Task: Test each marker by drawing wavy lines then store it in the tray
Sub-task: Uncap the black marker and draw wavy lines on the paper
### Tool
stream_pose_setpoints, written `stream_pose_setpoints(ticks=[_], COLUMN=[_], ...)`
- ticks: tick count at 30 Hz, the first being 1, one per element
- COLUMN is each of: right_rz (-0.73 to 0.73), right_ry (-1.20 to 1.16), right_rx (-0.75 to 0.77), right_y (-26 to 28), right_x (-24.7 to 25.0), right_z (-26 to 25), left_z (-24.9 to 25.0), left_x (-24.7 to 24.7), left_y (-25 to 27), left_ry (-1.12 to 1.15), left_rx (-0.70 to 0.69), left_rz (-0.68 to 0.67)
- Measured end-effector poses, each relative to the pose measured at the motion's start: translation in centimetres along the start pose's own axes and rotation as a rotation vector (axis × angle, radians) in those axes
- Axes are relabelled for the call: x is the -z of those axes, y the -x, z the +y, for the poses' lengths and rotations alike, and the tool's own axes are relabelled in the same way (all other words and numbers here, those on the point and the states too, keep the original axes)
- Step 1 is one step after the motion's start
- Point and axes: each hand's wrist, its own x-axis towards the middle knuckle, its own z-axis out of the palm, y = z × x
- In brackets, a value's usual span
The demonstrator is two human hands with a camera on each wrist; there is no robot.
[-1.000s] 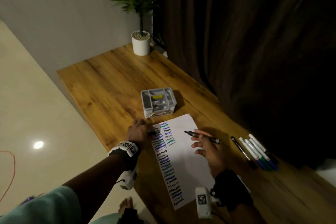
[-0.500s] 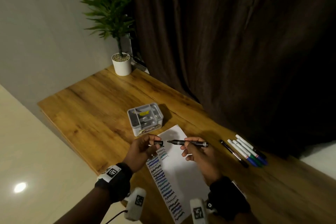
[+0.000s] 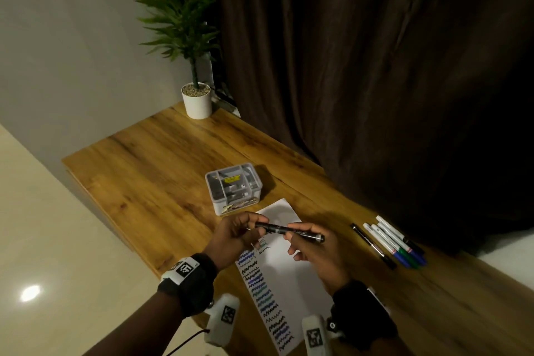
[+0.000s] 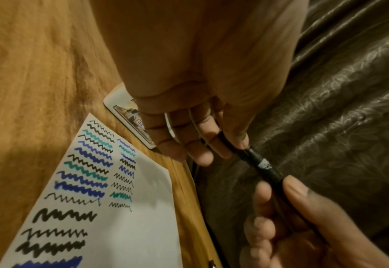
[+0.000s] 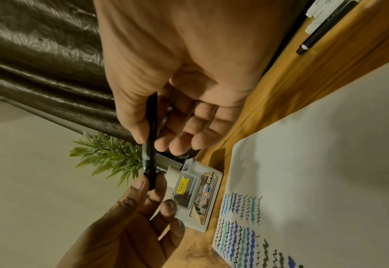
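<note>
A black marker (image 3: 289,230) is held level above the white paper (image 3: 291,272), which carries columns of wavy lines. My left hand (image 3: 245,229) pinches its cap end between thumb and fingers, and the cap sits on the marker (image 4: 257,161). Thumb and forefinger of my right hand (image 3: 297,238) grip the barrel (image 5: 150,154). The grey compartment tray (image 3: 213,199) stands just beyond the paper's far end, close behind both hands. In the right wrist view the tray (image 5: 196,192) shows a yellow price sticker.
Several more markers (image 3: 396,243) lie in a row on the wooden table (image 3: 150,182) to the right of the paper. A potted plant (image 3: 197,101) stands at the far corner. A dark curtain (image 3: 375,81) hangs along the table's right side.
My left hand rose off the paper with the loose cap and met the marker's tip. The cap now sits on the marker, held between both hands.
</note>
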Motion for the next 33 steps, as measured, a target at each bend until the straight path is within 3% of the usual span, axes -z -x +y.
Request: stream_pose_setpoints(ticks=[5,11,16,26,28,31,33], right_rz=[0.021,-0.058,-0.035,-0.187,-0.184,-0.195,-0.243], right_ry=[0.136,0.458,0.594,0.497,0.404,0.192,0.177], right_rx=[0.066,0.288,0.322,0.219,0.124,-0.145,-0.217], right_y=[-0.1,-1.0,-1.5,-1.7,-1.5,-1.2,-1.2], right_x=[0.5,0.3,0.1,-1.1,-1.4,-1.2,-1.0], right_z=[0.0,1.2,2.5,2.8,2.5,2.4,2.5], left_z=[0.8,0.6,0.1,0.5,0.7,0.8,0.6], left_x=[0.3,0.0,0.0,1.2,1.3,1.4,1.4], left_y=[-0.3,-0.6,-0.9,-1.2,-1.2,-1.0,-1.0], left_ry=[0.052,0.025,-0.008,-0.056,-0.069,-0.105,-0.132], left_rx=[0.029,0.060,0.067,0.065,0.060,0.050,0.068], left_rz=[-0.023,-0.021,-0.016,-0.072,-0.076,-0.097,-0.121])
